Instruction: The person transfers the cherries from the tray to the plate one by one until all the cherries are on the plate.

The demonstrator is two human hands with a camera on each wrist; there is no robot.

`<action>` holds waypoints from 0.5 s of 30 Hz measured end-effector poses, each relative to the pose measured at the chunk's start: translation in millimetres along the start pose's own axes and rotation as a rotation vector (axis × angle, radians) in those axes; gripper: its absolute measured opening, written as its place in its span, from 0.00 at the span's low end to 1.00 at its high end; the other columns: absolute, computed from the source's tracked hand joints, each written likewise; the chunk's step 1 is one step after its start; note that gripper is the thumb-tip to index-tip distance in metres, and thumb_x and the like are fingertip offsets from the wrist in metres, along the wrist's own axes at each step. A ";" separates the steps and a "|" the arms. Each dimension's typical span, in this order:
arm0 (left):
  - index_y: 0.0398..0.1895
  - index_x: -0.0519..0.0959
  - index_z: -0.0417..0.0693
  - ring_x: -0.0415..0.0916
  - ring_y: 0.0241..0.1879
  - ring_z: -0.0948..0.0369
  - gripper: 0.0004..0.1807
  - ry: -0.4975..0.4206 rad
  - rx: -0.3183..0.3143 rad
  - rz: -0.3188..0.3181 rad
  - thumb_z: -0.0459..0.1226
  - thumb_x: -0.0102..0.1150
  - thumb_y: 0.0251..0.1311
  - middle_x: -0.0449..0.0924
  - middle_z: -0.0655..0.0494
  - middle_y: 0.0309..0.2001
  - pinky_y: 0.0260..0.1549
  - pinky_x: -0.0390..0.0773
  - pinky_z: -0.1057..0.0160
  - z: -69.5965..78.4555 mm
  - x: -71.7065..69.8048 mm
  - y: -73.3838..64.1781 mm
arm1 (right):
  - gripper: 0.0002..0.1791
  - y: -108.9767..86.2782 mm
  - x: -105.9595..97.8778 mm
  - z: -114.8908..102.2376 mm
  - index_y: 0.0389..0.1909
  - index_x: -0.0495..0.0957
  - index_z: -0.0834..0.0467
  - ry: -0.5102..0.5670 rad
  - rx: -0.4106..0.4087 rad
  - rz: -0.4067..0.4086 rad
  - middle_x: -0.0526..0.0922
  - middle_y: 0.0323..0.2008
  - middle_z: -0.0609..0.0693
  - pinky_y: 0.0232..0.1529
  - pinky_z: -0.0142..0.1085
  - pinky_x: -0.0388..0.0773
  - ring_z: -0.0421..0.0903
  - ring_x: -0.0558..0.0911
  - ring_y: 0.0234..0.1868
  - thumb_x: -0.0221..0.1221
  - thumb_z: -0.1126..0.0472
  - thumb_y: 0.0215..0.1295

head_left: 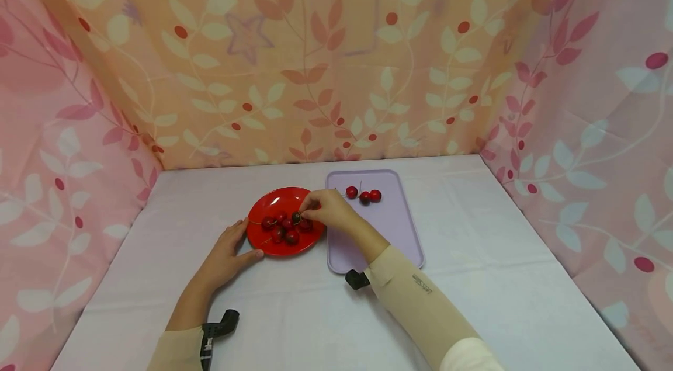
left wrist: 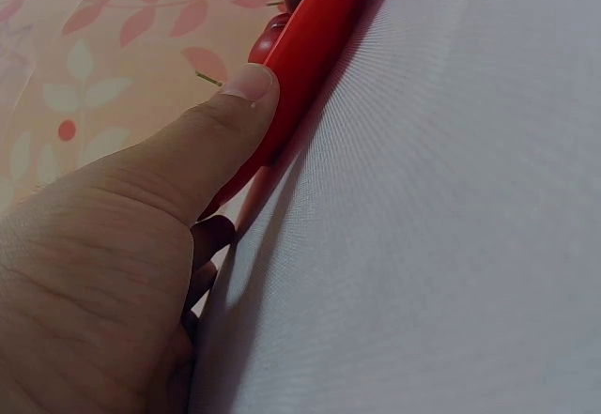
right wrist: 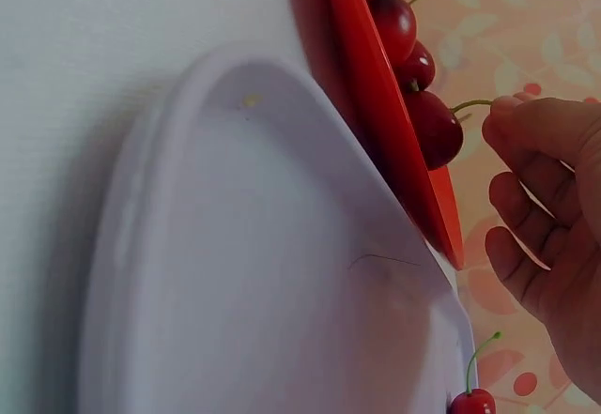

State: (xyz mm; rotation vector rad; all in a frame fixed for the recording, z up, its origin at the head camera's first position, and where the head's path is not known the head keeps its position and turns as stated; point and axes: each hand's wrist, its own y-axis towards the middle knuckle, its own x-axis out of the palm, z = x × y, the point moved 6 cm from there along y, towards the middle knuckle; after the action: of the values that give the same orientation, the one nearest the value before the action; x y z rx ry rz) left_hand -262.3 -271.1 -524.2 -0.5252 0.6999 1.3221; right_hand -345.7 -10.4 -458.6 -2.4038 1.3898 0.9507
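Note:
A red plate (head_left: pixel 270 198) holds several dark red cherries (head_left: pixel 277 235). Along its left rim rests my left hand (head_left: pixel 223 257), fingers and thumb spread; in the left wrist view the thumb (left wrist: pixel 216 132) presses on the plate's edge (left wrist: pixel 319 48). Over the plate's right side, my right hand (head_left: pixel 333 210) pinches a thin green stem between thumb and fingertips. That stem belongs to a dark cherry (right wrist: pixel 434 130), which hangs at or just above the plate's rim (right wrist: pixel 399 142); whether it touches the plate I cannot tell.
Right of the plate lies a pale purple tray (head_left: pixel 394 231), partly under my right forearm. Three cherries (head_left: pixel 365 198) with stems sit near its far end. A white cloth (head_left: pixel 473 242) covers the table, with patterned curtains (head_left: pixel 315 67) behind and at both sides.

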 end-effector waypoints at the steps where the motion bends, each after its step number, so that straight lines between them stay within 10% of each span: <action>1: 0.82 0.54 0.50 0.42 0.80 0.38 0.56 0.000 -0.001 0.000 0.59 0.71 0.56 0.54 0.44 0.81 0.73 0.48 0.27 0.6 -0.3 -0.1 | 0.04 1.4 -0.3 0.4 0.36 0.86 0.49 -0.008 -0.003 0.002 0.87 0.32 0.39 0.41 0.30 0.82 0.38 0.83 0.37 0.69 0.62 0.65; 15: 0.83 0.53 0.51 0.41 0.80 0.37 0.56 0.009 -0.031 -0.007 0.60 0.70 0.57 0.52 0.43 0.81 0.71 0.48 0.26 1.0 -0.6 -1.9 | 0.04 11.9 -8.4 5.9 0.37 0.87 0.47 -0.230 0.018 -0.024 0.87 0.34 0.38 0.47 0.31 0.82 0.40 0.81 0.41 0.68 0.60 0.66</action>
State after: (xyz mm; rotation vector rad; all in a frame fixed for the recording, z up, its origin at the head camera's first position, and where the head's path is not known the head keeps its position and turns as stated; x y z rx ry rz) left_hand -260.3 -271.1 -523.2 -0.5582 0.6848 1.3263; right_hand -361.1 -8.1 -456.4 -2.2105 1.2772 1.1606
